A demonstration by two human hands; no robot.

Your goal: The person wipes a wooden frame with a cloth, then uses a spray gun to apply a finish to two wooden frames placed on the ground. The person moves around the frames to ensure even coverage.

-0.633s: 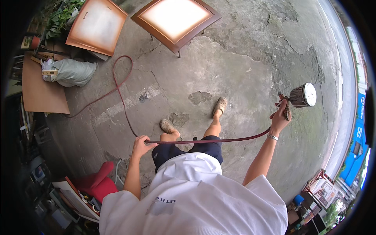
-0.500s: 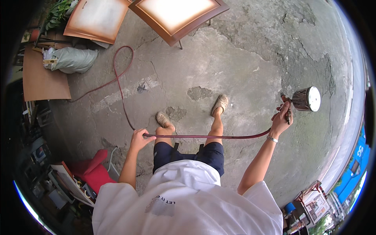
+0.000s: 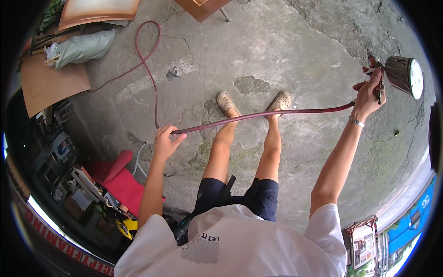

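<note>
Left hand [image 3: 166,142], nine o'clock, gripping red hose [image 3: 254,115]; right hand [image 3: 368,99], two o'clock, gripping spray gun [image 3: 380,91]; I'd avoid kinks.

- One left hand [image 3: 164,142] and one right hand [image 3: 368,97], making two
- One spray gun [image 3: 380,90] with one cup [image 3: 398,74], right
- One dark red hose [image 3: 230,119]
- Two clogs [image 3: 226,100]
- One wristband [image 3: 356,121], right
- Two panels [image 3: 92,13], partly in view, far
- One brown sheet [image 3: 53,83] and one wrapped bundle [image 3: 85,48], far left
- One red chair [image 3: 120,184], near left
</note>
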